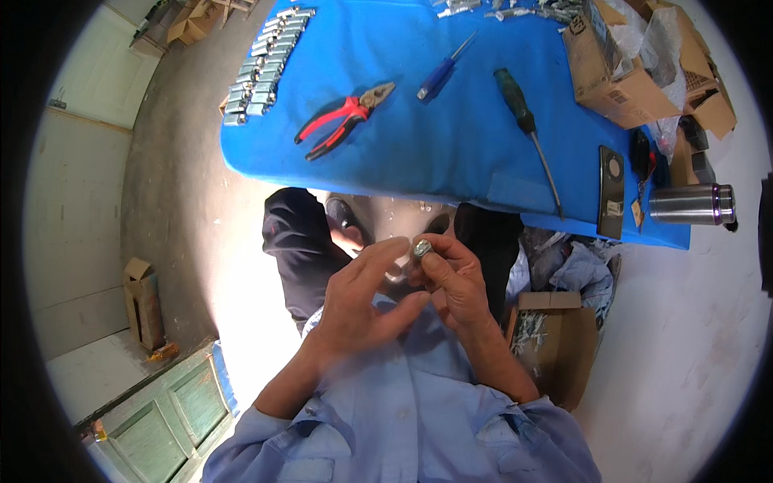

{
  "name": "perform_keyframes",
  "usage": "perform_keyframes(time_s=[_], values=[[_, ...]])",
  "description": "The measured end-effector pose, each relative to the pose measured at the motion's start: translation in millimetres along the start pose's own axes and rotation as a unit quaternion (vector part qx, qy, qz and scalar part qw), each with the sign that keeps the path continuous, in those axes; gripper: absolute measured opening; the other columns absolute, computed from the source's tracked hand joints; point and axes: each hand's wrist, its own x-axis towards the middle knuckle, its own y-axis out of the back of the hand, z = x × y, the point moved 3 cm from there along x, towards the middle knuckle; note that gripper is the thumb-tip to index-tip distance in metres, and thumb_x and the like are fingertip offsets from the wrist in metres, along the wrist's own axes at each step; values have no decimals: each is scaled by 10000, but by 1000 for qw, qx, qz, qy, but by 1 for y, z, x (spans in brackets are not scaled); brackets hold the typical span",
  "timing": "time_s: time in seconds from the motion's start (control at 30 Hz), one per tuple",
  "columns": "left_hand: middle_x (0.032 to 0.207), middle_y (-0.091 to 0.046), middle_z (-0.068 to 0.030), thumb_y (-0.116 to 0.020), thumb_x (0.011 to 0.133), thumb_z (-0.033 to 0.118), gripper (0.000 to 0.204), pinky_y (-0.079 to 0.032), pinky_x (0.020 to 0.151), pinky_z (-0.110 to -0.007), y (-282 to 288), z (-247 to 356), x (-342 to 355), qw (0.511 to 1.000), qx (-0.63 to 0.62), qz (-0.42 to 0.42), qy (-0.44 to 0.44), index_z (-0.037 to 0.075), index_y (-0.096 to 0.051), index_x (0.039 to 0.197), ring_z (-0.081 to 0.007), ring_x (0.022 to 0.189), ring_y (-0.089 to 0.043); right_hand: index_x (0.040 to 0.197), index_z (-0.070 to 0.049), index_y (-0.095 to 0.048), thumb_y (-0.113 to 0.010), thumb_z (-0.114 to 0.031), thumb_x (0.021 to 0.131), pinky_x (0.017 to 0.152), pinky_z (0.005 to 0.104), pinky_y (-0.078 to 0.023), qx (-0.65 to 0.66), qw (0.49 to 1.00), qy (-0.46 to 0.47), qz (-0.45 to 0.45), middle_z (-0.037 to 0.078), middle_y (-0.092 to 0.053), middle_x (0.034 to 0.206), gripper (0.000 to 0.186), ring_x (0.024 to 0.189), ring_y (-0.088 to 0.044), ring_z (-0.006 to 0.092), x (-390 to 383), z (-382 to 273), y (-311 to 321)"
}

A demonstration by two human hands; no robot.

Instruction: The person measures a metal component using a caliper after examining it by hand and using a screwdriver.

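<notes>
My right hand (pixel 460 286) pinches a small silvery metal part (pixel 423 248) between thumb and fingers, above my lap; its round end faces up and the rest is hidden by the fingers. Close beside it, my left hand (pixel 354 302) is open, with thumb and fingers apart and nothing between them. On the blue-covered table (pixel 386 173) in front lie red-and-black pliers (pixel 345 122), a blue-handled screwdriver (pixel 440 79) and a longer dark green-handled screwdriver (pixel 515 101). Silvery metal cylinders (pixel 274 60) stand in rows at the table's far left.
At the right of the table are open cardboard boxes (pixel 616 92) with plastic wrap, a dark flat case (pixel 611 189), keys (pixel 642 181) and a steel flask (pixel 688 204). More metal parts (pixel 515 12) lie at the far edge. Low at my right sits a box (pixel 572 346) holding small metal pieces.
</notes>
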Motion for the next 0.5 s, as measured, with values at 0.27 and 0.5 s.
perform_keyframes(time_s=[0.27,0.5], values=[[1159,-722,-137,-837,859,54,479,-575,673,-278,12,-28,-5,998,27,58,-5,-7,-664,1301,-172,881,-735,1472,-36,-575,-556,-145,1115,789,288,-583,-3,1000,2,12,113,-714,1219,374,960,-700,148,21,-17,-12],[991,-735,-102,-799,908,62,282,-559,642,-268,17,-46,-13,995,6,88,48,-23,-717,1164,-139,767,-714,1456,-4,-564,-530,-191,1127,777,301,-583,-36,999,-7,-7,143,-717,1241,380,982,-715,179,38,-40,-30]])
